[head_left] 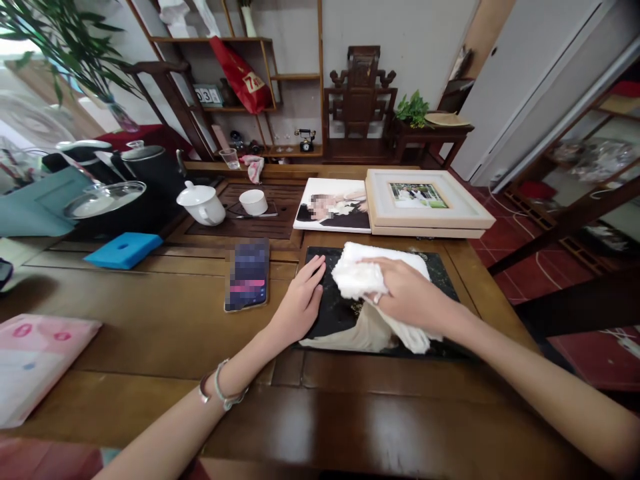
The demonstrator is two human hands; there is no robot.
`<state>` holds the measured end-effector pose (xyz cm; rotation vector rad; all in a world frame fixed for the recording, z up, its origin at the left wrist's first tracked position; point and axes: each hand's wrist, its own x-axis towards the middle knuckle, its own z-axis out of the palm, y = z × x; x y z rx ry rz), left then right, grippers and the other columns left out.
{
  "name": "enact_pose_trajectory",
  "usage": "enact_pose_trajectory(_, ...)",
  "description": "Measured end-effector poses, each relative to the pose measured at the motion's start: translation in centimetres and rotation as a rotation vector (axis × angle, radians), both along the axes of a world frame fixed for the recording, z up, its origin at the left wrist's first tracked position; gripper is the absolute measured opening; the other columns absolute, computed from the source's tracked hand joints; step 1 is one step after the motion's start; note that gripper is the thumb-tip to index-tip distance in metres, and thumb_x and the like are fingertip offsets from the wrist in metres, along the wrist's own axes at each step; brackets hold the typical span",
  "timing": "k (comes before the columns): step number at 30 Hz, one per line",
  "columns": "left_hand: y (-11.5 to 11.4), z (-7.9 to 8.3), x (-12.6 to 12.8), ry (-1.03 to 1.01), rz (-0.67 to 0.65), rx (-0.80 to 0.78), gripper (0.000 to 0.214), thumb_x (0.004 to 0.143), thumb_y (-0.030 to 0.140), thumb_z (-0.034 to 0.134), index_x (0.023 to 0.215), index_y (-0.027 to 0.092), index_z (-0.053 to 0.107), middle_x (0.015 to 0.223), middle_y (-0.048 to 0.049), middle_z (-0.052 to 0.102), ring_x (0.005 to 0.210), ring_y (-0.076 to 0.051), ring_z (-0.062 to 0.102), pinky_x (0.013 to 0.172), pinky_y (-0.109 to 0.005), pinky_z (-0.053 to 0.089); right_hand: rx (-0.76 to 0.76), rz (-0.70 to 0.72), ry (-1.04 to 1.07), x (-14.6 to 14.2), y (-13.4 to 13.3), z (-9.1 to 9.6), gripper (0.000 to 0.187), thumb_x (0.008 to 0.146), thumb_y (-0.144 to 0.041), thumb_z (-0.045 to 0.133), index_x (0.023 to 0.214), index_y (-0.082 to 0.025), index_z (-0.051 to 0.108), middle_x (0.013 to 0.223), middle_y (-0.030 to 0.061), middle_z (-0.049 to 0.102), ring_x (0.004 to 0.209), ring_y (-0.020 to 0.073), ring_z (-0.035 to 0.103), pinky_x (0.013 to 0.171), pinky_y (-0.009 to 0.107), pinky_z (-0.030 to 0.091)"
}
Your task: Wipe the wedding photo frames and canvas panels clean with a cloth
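A black board with a marbled surface [333, 310] lies flat on the wooden table. My left hand [301, 297] rests on its left edge with the fingers stretched out flat. My right hand [405, 290] grips a bunched white cloth [357, 270] on the board, its fingers pressed into the fabric. Below that hand a thin cream cloth [367, 330] trails across the near part of the board; I cannot tell whether it joins the white one. Much of the board is hidden under cloth and hand.
Behind the board lie a photo panel [333, 203] and a pale framed picture [430, 217]. A phone [247, 275], a blue block [123, 250], a lidded white cup [201, 202] and a small white bowl [253, 202] stand left. A pink-and-white packet [43, 363] lies near left.
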<state>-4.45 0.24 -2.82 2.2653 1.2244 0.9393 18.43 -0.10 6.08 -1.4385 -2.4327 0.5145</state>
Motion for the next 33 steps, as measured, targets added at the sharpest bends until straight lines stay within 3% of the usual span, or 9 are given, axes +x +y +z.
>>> enact_pose_trajectory(3,-0.1,0.1,0.1,0.018,0.020,-0.005,0.046,0.097,0.020,0.034,0.142,0.014,0.044,0.151,-0.0162,0.039,0.144,-0.026,0.031,0.118,-0.051,0.027,-0.090,0.011,0.085,-1.0,3.7,0.5,0.032,0.090,-0.040,0.046,0.094,-0.016,0.067,0.104,0.0138,0.071,0.092,0.0289,0.065,0.080,0.040,0.049)
enact_pose_trajectory(7,-0.1,0.1,0.1,0.037,0.032,-0.015,0.046,0.097,0.020,0.034,0.140,0.011,0.045,0.150,-0.0182,0.039,0.142,-0.027,0.033,0.118,-0.051,0.027,-0.111,0.085,0.130,-4.2,7.4,1.0,0.038,0.092,-0.047,0.043,0.089,-0.018,0.068,0.099,0.0114,0.073,0.085,0.0258,0.065,0.075,0.035,0.049)
enact_pose_trajectory(13,-0.2,0.3,0.0,0.041,0.027,-0.019,0.046,0.097,0.021,0.035,0.141,0.012,0.044,0.151,-0.0175,0.039,0.143,-0.026,0.033,0.118,-0.050,0.027,-0.110,0.119,0.129,-4.1,8.6,0.7,0.040,0.092,-0.048,0.043,0.097,-0.018,0.069,0.102,0.0113,0.073,0.087,0.0268,0.066,0.077,0.037,0.050)
enact_pose_trajectory(18,-0.2,0.4,0.0,0.015,0.005,-0.016,0.045,0.098,0.020,0.035,0.143,0.017,0.043,0.152,-0.0134,0.039,0.144,-0.025,0.030,0.119,-0.052,0.026,-0.029,0.036,0.069,-0.1,6.1,-0.3,0.038,0.093,-0.039,0.041,0.111,-0.016,0.065,0.117,0.0149,0.068,0.104,0.0308,0.063,0.088,0.045,0.049)
enact_pose_trajectory(20,-0.1,0.3,0.0,0.010,0.007,-0.018,0.045,0.098,0.019,0.034,0.143,0.016,0.042,0.152,-0.0140,0.039,0.144,-0.025,0.030,0.119,-0.052,0.026,0.013,0.019,0.041,0.4,3.9,-0.9,0.043,0.088,-0.030,0.047,0.125,-0.013,0.059,0.133,0.0167,0.059,0.121,0.0328,0.053,0.101,0.050,0.041)
enact_pose_trajectory(24,-0.1,0.1,0.0,0.005,0.010,-0.016,0.045,0.098,0.019,0.033,0.142,0.013,0.043,0.151,-0.0164,0.039,0.144,-0.025,0.030,0.119,-0.052,0.025,0.136,0.154,-0.214,-0.8,-3.3,-2.4,0.077,0.074,-0.024,0.057,0.145,-0.002,0.036,0.152,0.0233,0.033,0.143,0.0393,0.020,0.114,0.063,0.010)
enact_pose_trajectory(28,0.0,0.1,0.1,-0.007,0.001,-0.012,0.046,0.098,0.018,0.033,0.142,0.014,0.043,0.151,-0.0158,0.040,0.145,-0.025,0.029,0.119,-0.051,0.025,0.164,0.324,-0.272,-2.0,-10.0,-2.8,0.088,0.073,-0.031,0.059,0.147,0.004,0.027,0.153,0.0286,0.023,0.143,0.0444,0.010,0.111,0.068,0.010)
enact_pose_trajectory(30,0.0,0.1,0.1,-0.009,-0.003,-0.008,0.046,0.098,0.018,0.033,0.142,0.016,0.043,0.151,-0.0150,0.039,0.145,-0.024,0.029,0.119,-0.051,0.026,0.138,0.346,-0.250,-2.0,-10.3,-2.6,0.087,0.073,-0.030,0.057,0.148,0.002,0.027,0.154,0.0257,0.022,0.144,0.0414,0.012,0.113,0.065,0.012)
enact_pose_trajectory(33,0.0,0.1,0.1,0.002,-0.002,-0.006,0.046,0.098,0.018,0.033,0.142,0.014,0.043,0.151,-0.0160,0.039,0.145,-0.025,0.030,0.118,-0.051,0.027,0.095,0.273,-0.247,-1.6,-6.5,-2.2,0.085,0.069,-0.023,0.056,0.148,-0.005,0.031,0.156,0.0184,0.025,0.145,0.0341,0.016,0.116,0.058,0.014)
